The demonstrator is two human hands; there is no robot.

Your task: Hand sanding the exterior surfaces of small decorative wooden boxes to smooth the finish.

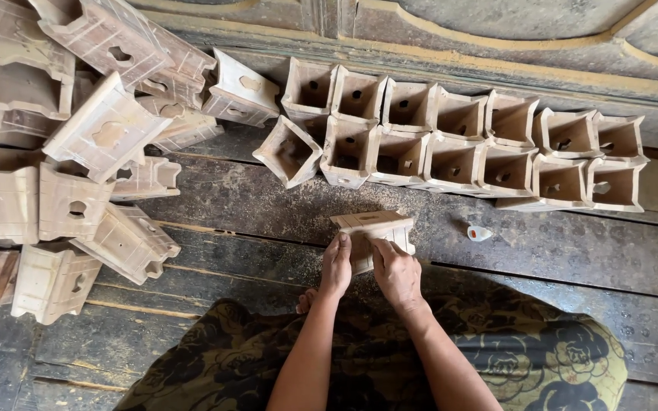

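While the person sat on the plank floor (557,259), the left hand (336,266) and right hand (395,272) each kept a clenched grip on one pale wooden box (373,228). A small white bottle (479,233) lay right of it on bare boards. Beyond stood two rows of open boxes (458,144) along the wall edge, and a heap of boxes (78,152) lay far left.

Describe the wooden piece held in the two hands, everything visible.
The wooden piece is a small box-like block of pale, unfinished wood with a flared top face bearing a cut-out hole. It sits tilted over the dark plank floor. The left hand grips its left side and the right hand its lower right.
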